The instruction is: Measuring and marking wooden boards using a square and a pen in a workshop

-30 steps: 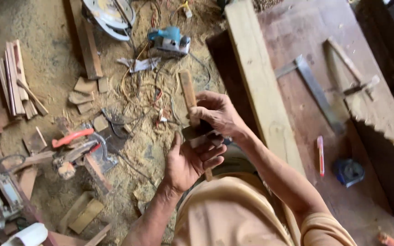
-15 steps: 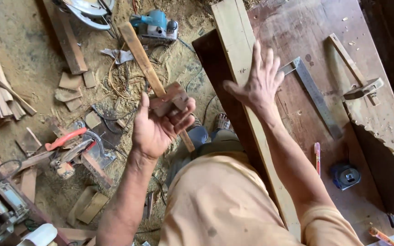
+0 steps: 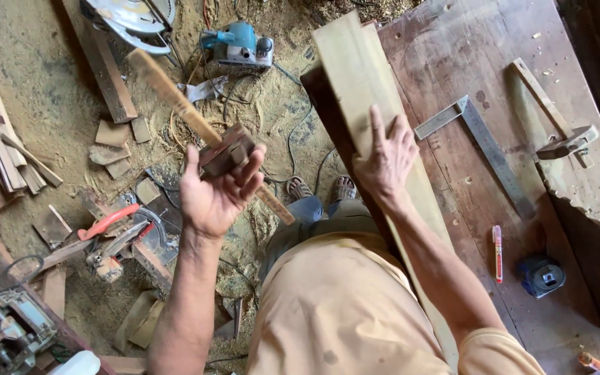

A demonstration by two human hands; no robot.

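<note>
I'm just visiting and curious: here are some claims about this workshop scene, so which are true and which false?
1. The left hand holds a wooden marking gauge. True.
2. The right hand holds a hammer. False: it lies flat on the pale plank.
3. A metal square lies on the bench. True.
4. The blue power tool sits on the bench. False: it is on the sawdust floor.
5. A tape measure rests on the bench near a red marker. True.

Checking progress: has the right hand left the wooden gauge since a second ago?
Yes. The right hand moved off the marking gauge, rightward onto the pale plank on the workbench.
</note>
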